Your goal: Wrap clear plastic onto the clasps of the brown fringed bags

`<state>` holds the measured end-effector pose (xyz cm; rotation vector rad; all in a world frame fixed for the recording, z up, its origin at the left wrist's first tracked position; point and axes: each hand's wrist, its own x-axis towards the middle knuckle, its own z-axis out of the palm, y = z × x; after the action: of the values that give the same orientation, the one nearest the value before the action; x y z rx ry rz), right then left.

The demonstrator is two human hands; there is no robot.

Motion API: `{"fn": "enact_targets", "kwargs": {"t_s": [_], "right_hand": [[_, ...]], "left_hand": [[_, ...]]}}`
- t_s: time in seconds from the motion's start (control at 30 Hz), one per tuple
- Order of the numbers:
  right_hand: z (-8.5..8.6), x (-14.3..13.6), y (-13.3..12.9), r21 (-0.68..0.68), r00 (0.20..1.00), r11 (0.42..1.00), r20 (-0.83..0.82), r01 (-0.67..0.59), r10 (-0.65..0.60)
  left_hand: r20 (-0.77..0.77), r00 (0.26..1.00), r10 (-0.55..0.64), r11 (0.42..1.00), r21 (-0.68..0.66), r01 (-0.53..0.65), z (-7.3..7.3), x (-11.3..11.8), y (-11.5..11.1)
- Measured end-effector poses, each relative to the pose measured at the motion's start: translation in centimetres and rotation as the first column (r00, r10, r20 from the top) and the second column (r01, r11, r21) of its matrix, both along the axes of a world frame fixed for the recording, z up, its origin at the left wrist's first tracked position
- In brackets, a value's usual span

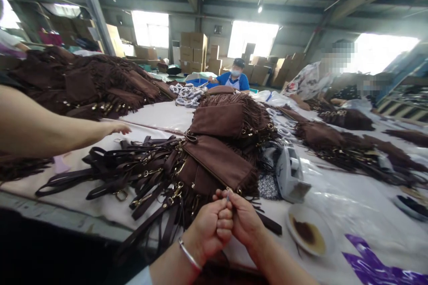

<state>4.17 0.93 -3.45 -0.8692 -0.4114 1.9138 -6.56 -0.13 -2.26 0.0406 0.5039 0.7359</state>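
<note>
My left hand (214, 225), with a silver bangle on its wrist, is closed at the front edge of the brown bags. My right hand (243, 218) is closed against it, fingertips together around something small that I cannot make out. Just beyond my fingers lies a brown fringed bag (222, 162) with a zipper and gold hardware. Another brown bag (217, 120) lies behind it on a pile. Dark straps (140, 171) with gold clasps spread out to the left.
Another person's arm (50, 120) reaches in from the left. A white tape dispenser (290, 171) and a dish of brown liquid (309, 231) stand on the right. Purple plastic (374, 262) lies at the lower right. More brown bags (80, 80) are heaped at the back left.
</note>
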Motion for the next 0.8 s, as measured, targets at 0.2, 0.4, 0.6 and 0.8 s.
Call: {"fn": "enact_targets", "kwargs": {"t_s": [0.2,0.4,0.6,0.8], "right_hand": [[-0.6,6.2,-2.8,0.316,0.421,0.89,0.893,-0.327,-0.162],[-1.9,10.8,-4.7,0.109,-0.394,0.84,0.846,-0.531,-0.358],[0.1,10.1,-6.4,-0.011,-0.268,0.874,0.954,-0.485,-0.136],[2.2,9.3,-7.8,0.145,0.483,0.954,0.876,-0.261,0.0]], "left_hand": [[-0.808,0.548,0.218,0.852,0.432,0.297,0.6,-3.3,0.9],[-0.56,0.104,0.822,0.494,0.792,0.359,3.3,-2.5,-0.5],[-0.63,0.124,0.766,0.465,0.677,0.57,3.3,0.6,-3.2],[-0.85,0.499,0.168,0.729,0.449,0.517,2.7,2.2,-2.6]]}}
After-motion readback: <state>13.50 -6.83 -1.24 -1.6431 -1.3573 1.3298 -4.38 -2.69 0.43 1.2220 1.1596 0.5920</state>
